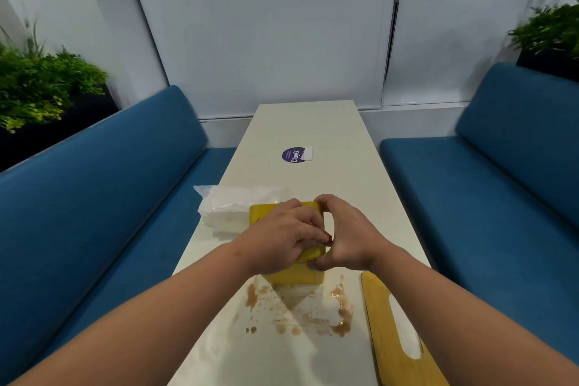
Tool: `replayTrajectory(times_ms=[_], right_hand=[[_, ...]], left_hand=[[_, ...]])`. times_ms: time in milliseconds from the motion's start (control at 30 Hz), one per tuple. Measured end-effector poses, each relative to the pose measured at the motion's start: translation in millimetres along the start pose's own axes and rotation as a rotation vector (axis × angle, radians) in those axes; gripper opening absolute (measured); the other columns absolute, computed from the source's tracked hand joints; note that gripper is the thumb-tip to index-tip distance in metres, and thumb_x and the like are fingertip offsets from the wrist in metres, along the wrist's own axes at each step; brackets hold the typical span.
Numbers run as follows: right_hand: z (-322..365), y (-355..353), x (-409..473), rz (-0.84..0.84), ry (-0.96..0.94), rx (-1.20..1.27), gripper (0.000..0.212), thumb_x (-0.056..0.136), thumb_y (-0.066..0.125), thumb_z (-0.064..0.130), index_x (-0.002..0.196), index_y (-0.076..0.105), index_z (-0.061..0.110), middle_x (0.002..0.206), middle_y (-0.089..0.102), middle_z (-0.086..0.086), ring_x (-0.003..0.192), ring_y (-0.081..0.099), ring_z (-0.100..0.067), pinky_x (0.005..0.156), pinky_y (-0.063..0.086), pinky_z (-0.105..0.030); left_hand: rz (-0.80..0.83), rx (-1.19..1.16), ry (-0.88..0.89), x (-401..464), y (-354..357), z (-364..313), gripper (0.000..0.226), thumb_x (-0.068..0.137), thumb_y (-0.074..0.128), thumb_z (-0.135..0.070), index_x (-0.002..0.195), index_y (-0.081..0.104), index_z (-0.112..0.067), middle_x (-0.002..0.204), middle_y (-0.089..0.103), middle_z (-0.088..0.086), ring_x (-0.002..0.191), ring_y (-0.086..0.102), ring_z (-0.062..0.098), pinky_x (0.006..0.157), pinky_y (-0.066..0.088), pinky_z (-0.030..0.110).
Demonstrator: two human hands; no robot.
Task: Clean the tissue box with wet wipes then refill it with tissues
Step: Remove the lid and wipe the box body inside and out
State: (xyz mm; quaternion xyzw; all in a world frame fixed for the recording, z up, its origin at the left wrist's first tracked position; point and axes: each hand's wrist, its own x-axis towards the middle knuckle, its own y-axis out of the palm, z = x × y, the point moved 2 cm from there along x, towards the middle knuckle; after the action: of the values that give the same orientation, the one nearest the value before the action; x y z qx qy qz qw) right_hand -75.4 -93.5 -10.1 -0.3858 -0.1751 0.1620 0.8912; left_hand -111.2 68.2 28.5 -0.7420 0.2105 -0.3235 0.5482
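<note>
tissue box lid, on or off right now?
Off. The wooden lid lies flat on the table, right of the yellow tissue box, which both hands grip.

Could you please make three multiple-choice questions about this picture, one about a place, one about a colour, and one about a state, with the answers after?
1. Where does the pack of white tissues lie in relation to the tissue box?
A. on the blue bench
B. on the table, at the box's left side
C. on the box's lid

2. What colour is the tissue box?
A. yellow
B. red
C. white

3. What is the state of the table just in front of the box?
A. covered by a cloth
B. stained by brown spills
C. stacked with plates

Answers:
1 B, the pack sits on the tabletop beside the box's left edge.
2 A, its sides show yellow between the left hand and the right hand.
3 B, brown smears spread over the near tabletop.
</note>
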Motion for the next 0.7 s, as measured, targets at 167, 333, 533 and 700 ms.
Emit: replayTrajectory(times_ms=[167, 333, 533, 700], right_hand=[[1, -4, -3, -0.02, -0.022, -0.006, 0.104, 0.045, 0.091, 0.042, 0.134, 0.041, 0.025, 0.122, 0.049, 0.008, 0.109, 0.052, -0.015, 0.09, 0.052, -0.033], [2, 1, -6, -0.015, -0.029, -0.031, 0.106, 0.05, 0.091, 0.046, 0.138, 0.037, 0.025, 0.129, 0.047, 0.008, 0.114, 0.048, -0.014, 0.091, 0.051, -0.033], [6, 0, -7, -0.019, -0.035, -0.076, 0.114, 0.052, 0.091, 0.041, 0.147, 0.029, 0.022, 0.14, 0.041, 0.004, 0.123, 0.044, -0.015, 0.097, 0.044, -0.027], [11, 6, -10, -0.008, -0.059, -0.079, 0.104, 0.047, 0.09, 0.037, 0.136, 0.039, 0.021, 0.126, 0.047, 0.006, 0.111, 0.05, -0.013, 0.09, 0.047, -0.026]], left_hand=[[-0.002, -0.041, -0.023, -17, 0, 2, 0.037, 0.094, 0.043, -0.043, 0.114, 0.071, -0.026, 0.109, 0.059, -0.01, 0.103, 0.041, 0.01, 0.094, 0.023, 0.008], [0.009, 0.002, -0.054, -50, -2, 11, 0.035, 0.096, 0.044, -0.042, 0.112, 0.071, -0.027, 0.107, 0.057, -0.014, 0.099, 0.045, 0.006, 0.086, 0.04, 0.015], [-0.387, -0.144, -0.331, -37, 2, -8, 0.021, 0.093, 0.058, -0.024, 0.106, 0.073, -0.016, 0.096, 0.057, -0.005, 0.085, 0.052, 0.009, 0.076, 0.041, 0.016], [-0.486, -0.12, -0.462, 4, 21, -33, 0.023, 0.096, 0.053, -0.019, 0.11, 0.069, -0.01, 0.098, 0.056, 0.004, 0.09, 0.053, 0.019, 0.081, 0.049, 0.036]])
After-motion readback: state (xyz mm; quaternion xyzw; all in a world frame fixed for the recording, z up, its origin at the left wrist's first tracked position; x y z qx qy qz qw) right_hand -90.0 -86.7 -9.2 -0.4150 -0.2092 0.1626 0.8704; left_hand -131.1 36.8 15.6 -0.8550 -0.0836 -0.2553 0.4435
